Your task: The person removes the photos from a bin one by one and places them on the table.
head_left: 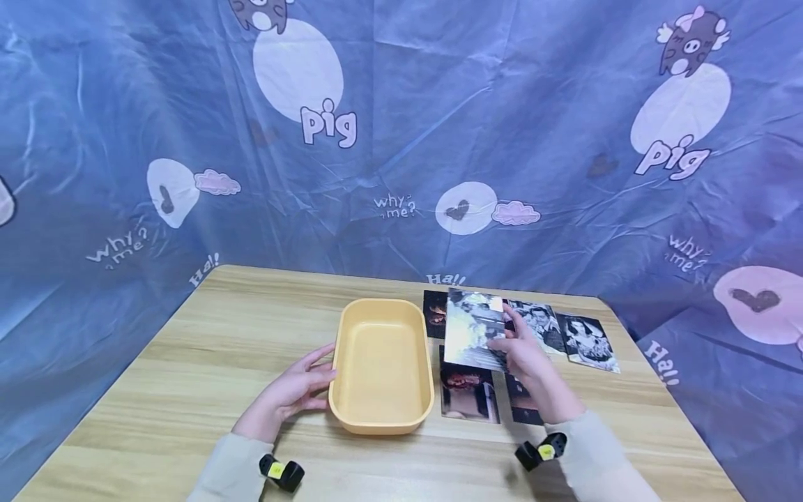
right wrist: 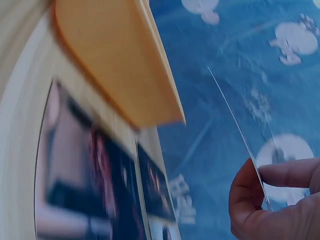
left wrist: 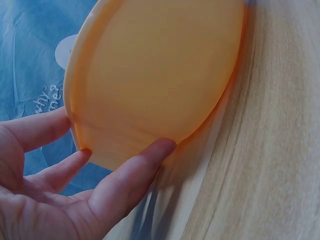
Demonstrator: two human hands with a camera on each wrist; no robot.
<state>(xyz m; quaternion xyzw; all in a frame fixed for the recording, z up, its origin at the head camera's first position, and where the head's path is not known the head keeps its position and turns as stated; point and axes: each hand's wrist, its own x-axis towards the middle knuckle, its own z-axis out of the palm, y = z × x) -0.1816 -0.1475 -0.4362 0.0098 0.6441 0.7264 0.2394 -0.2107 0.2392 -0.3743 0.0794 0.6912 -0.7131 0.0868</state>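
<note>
A yellow rectangular plastic bin point(head_left: 381, 369) stands on the wooden table. My left hand point(head_left: 309, 385) touches its left side, the fingers spread and fairly straight; in the left wrist view the thumb point(left wrist: 145, 162) lies along the bin's wall point(left wrist: 160, 75) and the fingertips meet it near the rim. My right hand point(head_left: 522, 348) pinches a black-and-white photo print point(head_left: 472, 331) by its right edge, holding it above other prints. In the right wrist view this print point(right wrist: 232, 117) shows edge-on between thumb and fingers.
Under and around the held print lie a dark print point(head_left: 434, 314), a dark reddish print point(head_left: 469, 394) and another dark one point(head_left: 525, 403). Two black-and-white prints point(head_left: 539, 326) point(head_left: 588, 341) lie at the right. A blue patterned curtain point(head_left: 401, 139) hangs behind the table point(head_left: 263, 314).
</note>
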